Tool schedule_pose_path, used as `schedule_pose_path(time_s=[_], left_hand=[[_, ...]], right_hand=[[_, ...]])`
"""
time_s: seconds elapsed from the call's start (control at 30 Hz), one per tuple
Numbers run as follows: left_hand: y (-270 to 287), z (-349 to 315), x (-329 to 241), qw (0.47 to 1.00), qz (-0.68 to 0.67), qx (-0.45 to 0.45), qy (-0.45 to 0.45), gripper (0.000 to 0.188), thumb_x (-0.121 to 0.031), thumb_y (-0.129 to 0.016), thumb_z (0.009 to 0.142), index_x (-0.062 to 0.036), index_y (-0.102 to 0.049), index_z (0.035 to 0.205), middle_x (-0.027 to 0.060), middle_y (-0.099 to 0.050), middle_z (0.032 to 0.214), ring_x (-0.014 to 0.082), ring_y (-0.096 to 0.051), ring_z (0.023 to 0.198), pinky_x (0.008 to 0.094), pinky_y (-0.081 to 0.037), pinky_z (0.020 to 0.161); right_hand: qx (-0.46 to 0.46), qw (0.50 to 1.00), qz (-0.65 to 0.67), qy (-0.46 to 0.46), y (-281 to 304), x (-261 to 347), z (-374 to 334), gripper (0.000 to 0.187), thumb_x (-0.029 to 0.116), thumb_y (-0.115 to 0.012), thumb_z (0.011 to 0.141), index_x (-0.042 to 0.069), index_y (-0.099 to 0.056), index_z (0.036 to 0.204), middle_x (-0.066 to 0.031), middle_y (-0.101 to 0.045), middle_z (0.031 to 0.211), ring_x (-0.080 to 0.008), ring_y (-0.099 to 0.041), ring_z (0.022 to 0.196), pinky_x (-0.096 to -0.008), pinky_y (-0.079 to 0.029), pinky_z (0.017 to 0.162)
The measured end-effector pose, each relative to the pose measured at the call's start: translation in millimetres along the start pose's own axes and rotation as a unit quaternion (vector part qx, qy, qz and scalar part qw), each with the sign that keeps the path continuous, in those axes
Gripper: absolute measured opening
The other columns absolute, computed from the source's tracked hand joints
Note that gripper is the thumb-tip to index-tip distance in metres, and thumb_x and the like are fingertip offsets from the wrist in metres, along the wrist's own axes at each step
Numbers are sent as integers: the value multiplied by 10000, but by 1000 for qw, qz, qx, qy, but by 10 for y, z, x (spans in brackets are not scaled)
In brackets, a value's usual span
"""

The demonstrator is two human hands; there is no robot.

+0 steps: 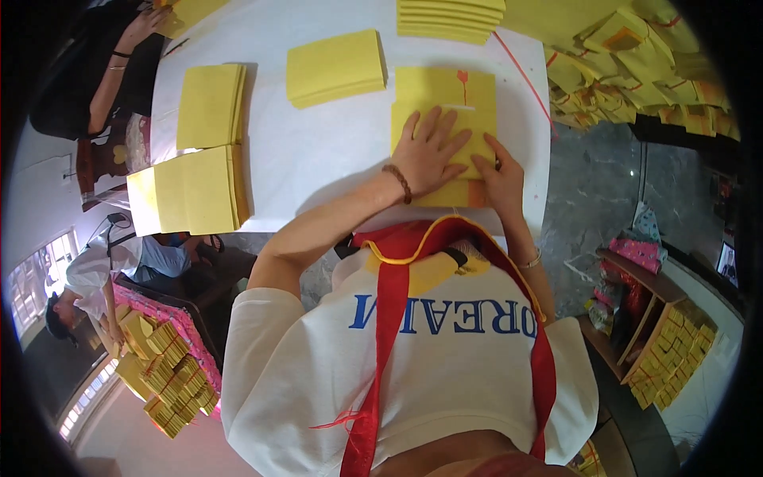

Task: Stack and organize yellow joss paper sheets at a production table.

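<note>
A yellow paper piece (413,83) with a small red mark near its top lies on the white table in front of me, its lower part looking folded over. My left hand (433,151) presses flat on it, fingers spread. At the paper's right edge is my right hand (504,181), its thumb and forefinger apart and touching the paper. A small dark spot shows between those fingers; I cannot make out what it is. Below my left hand, an orange-tinted strip of paper (457,193) shows near the table's front edge.
Yellow paper stacks (335,67) stand on the white table (318,151), including a left stack (208,107) and a far stack (450,17). Loose yellow bundles (636,67) are heaped at far right. Another person's hand (141,28) is at far left; a seated person (91,278) is lower left.
</note>
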State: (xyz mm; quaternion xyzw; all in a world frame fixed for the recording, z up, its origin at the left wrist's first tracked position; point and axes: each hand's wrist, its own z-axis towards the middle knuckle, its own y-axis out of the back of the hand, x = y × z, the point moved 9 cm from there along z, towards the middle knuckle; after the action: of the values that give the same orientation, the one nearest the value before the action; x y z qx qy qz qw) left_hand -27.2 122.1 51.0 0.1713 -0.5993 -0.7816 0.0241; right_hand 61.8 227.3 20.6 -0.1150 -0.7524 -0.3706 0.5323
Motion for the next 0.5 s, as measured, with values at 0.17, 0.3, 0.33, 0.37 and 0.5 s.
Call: schedule_pose_path(time_s=[0.17, 0.3, 0.33, 0.37, 0.5], left_hand=[[-135, -76, 8, 999, 16, 37, 10, 589, -507, -472, 844, -208, -405, 1346, 147, -303, 1424, 346, -237, 1326, 540, -158, 1053], [-134, -87, -5, 997, -27, 65, 21, 609, -472, -479, 840, -176, -375, 1362, 146, -291, 1430, 351, -205, 1336, 542, -121, 1063], [-149, -99, -12, 996, -41, 79, 21, 603, -435, -481, 842, -154, -369, 1364, 144, -276, 1440, 351, -185, 1343, 541, -102, 1069], [-133, -118, -22, 996, -37, 76, 20, 603, -435, -481, 842, -154, -369, 1364, 144, -276, 1440, 351, -185, 1343, 541, -102, 1069], [-87, -118, 114, 985, -160, 54, 36, 613, -334, -562, 803, -109, -373, 1341, 163, -319, 1398, 372, -216, 1321, 516, -143, 1067]], right_hand=[[-21, 979, -197, 56, 41, 236, -152, 514, 240, -636, 813, 34, -477, 1258, -197, -410, 1338, -270, -455, 1184, -386, -380, 952], [-50, 847, -426, 314, -279, 589, -529, 583, 413, -586, 812, 119, -446, 1295, -205, -283, 1417, -337, -361, 1258, -607, -251, 977], [5, 846, -421, 326, -399, 496, -598, 613, 477, -551, 811, 123, -442, 1299, -222, -294, 1405, -348, -350, 1265, -658, -184, 964], [62, 843, -415, 336, -521, 404, -661, 648, 540, -516, 809, 126, -438, 1302, -238, -304, 1394, -359, -340, 1273, -710, -117, 951], [58, 842, -429, 323, -559, 234, -647, 669, 564, -492, 813, 123, -432, 1313, -250, -301, 1392, -366, -308, 1295, -707, -84, 966]])
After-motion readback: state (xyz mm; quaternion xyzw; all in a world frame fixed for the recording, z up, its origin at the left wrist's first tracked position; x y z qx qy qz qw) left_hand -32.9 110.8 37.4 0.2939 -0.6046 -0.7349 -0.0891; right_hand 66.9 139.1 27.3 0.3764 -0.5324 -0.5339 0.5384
